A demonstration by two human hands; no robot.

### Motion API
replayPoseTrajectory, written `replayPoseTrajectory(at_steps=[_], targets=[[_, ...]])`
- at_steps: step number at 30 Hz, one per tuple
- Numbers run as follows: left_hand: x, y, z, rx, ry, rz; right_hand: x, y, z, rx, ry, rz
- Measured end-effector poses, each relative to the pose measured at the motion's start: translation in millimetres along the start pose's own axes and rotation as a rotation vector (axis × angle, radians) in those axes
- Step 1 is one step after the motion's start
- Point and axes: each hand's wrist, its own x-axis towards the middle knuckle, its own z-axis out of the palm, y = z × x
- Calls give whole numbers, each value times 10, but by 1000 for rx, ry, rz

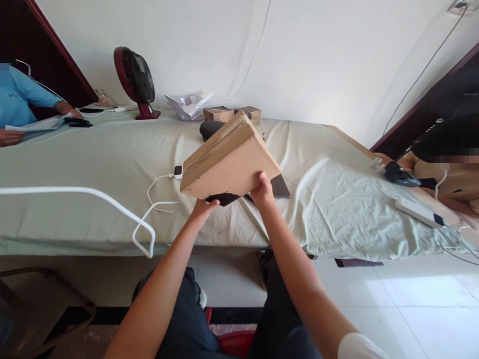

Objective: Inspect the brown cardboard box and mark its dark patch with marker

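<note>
A brown cardboard box (232,164) is held tilted above the cloth-covered table, its taped seam facing up and to the left. My left hand (204,208) grips its near lower edge, thumb showing beside a black scribbled patch (223,197) on the box. My right hand (263,192) holds the lower right corner, thumb pressed on the near face. The other fingers of both hands are hidden under the box. Behind its right corner lies a dark flat object (280,186), partly covered. A small white device with a dark screen (178,172) sits left of the box.
A white cable (93,192) loops across the left. Along the wall stand a fan (136,82), a clear plastic tray (189,107) and small cardboard boxes (219,113). A person in blue holds papers (41,124) at left. A white power strip (419,213) lies at right near another person.
</note>
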Motion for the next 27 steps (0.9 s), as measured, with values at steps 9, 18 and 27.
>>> replayPoseTrajectory(at_steps=[9, 18, 27], targets=[[-61, 266, -76, 50, -69, 204, 148, -214, -342, -138, -170, -153], [-86, 247, -185, 386, -57, 301, 127, -337, -345, -141, -302, 10], [-17, 274, -315, 586, 154, 691, 154, -550, -356, -168, -151, 38]])
